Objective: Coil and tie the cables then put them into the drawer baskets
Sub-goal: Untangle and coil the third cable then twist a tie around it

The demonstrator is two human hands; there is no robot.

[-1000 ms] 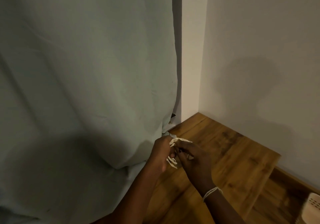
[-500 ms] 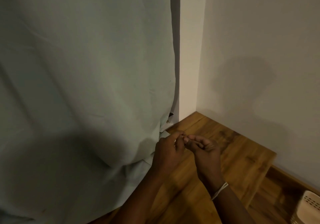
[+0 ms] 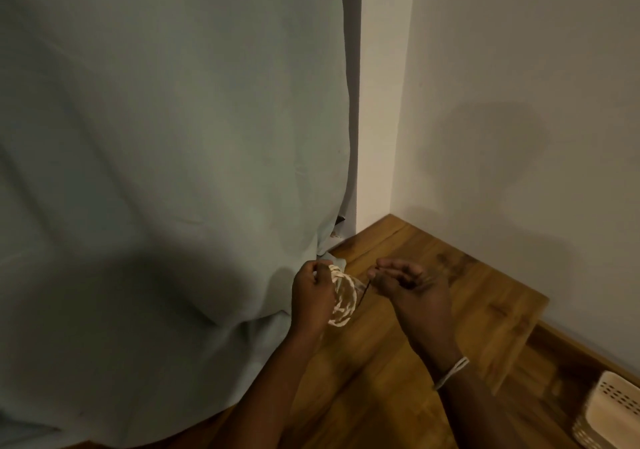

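Note:
A small coil of pale, whitish cable [image 3: 343,298] hangs over the wooden surface, gripped at its top by my left hand [image 3: 313,296]. My right hand [image 3: 405,289] is just to the right of the coil, its fingers curled, and it pinches a thin dark strand [image 3: 365,289] that runs from the coil. A white perforated basket [image 3: 613,410] shows at the bottom right corner, partly cut off by the frame edge.
A pale green curtain [image 3: 166,188] fills the left side and drapes onto the wooden top [image 3: 467,289]. White walls [image 3: 519,102] meet in a corner behind. The wooden top ends in a step down on the right, toward the basket.
My hands were pressed together around the cable; now they have drawn apart, the coil showing in my left hand and a thin strand stretched toward my right hand.

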